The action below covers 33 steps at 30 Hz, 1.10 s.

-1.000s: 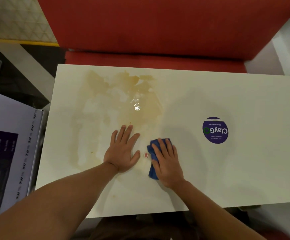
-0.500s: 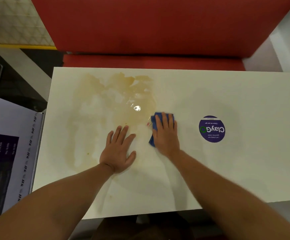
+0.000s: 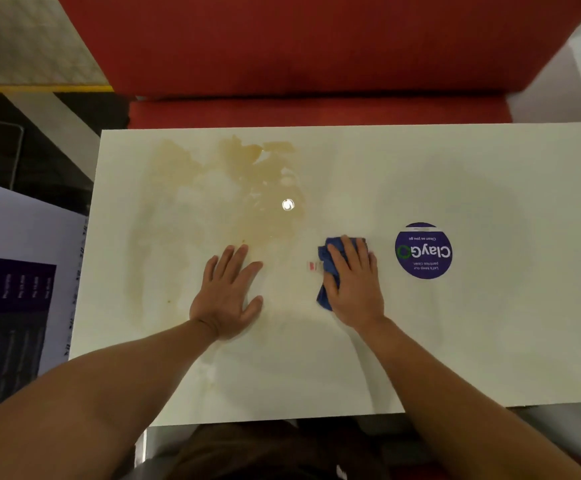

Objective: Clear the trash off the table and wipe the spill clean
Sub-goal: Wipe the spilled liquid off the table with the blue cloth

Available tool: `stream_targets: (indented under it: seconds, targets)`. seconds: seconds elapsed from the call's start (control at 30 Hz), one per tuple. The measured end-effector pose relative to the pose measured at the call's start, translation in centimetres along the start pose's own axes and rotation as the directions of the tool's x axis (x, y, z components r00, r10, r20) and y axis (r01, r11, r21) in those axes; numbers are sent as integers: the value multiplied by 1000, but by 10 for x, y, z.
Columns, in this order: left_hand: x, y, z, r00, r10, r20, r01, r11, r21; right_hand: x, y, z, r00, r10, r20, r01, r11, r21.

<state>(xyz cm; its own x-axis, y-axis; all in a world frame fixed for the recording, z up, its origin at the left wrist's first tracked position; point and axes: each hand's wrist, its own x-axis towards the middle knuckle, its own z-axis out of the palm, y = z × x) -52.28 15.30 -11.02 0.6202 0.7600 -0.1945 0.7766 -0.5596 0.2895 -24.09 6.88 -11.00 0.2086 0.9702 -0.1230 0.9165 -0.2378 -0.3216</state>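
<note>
Overhead view of a smooth, glossy white rectangular bench (image 3: 489, 341). A thin, irregular tan spill (image 3: 233, 188) spread over its far-left part, carrying a round glint. The left hand (image 3: 228, 296) lay flat, fingers straight and spread, gripping nothing, at the spill's near edge. The right hand (image 3: 354, 282) pressed a crumpled blue cloth (image 3: 327, 268) flat near the bench's middle, a small white tag at the cloth's left side. A round purple sticker (image 3: 423, 251), just right of the cloth, read "ClayGo" and "Clean as you go".
</note>
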Motion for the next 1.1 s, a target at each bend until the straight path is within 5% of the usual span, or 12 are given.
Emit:
stream_targets:
  seconds: [0.23,0.47,0.67,0.73,0.83,0.9,1.0,1.1]
  targets:
    - [-1,-3,2,999,32,-32,-33,999,-30,-6,-36,14,981,177,-81,-183,980,-74]
    - [-2,-11,0,996,93,15,-93,995,-36,-140,-137,68,991,118,-61,-117,993,17]
    - [-16,-37,-29,964,245,100,-229,962,-151,-132,-118,54,1000,19,10,-18,997,-71]
    - [-32,-62,-35,965,258,50,-253,963,-87,-107,-99,45,984,176,-43,-179,980,-83]
    - [-53,-91,-34,968,252,10,-252,967,-37,-73,-92,35,838,525,-147,-532,847,-10]
    - [-62,-96,-28,959,281,33,-280,960,-21,-68,-109,38,784,597,-170,-606,795,-3]
    - [-70,-95,-16,955,292,61,-292,956,-11,-100,-150,58,850,484,-206,-504,862,-58]
    - [-69,-97,-11,956,289,53,-289,957,-1,-151,-196,83,942,323,-86,-328,943,-50]
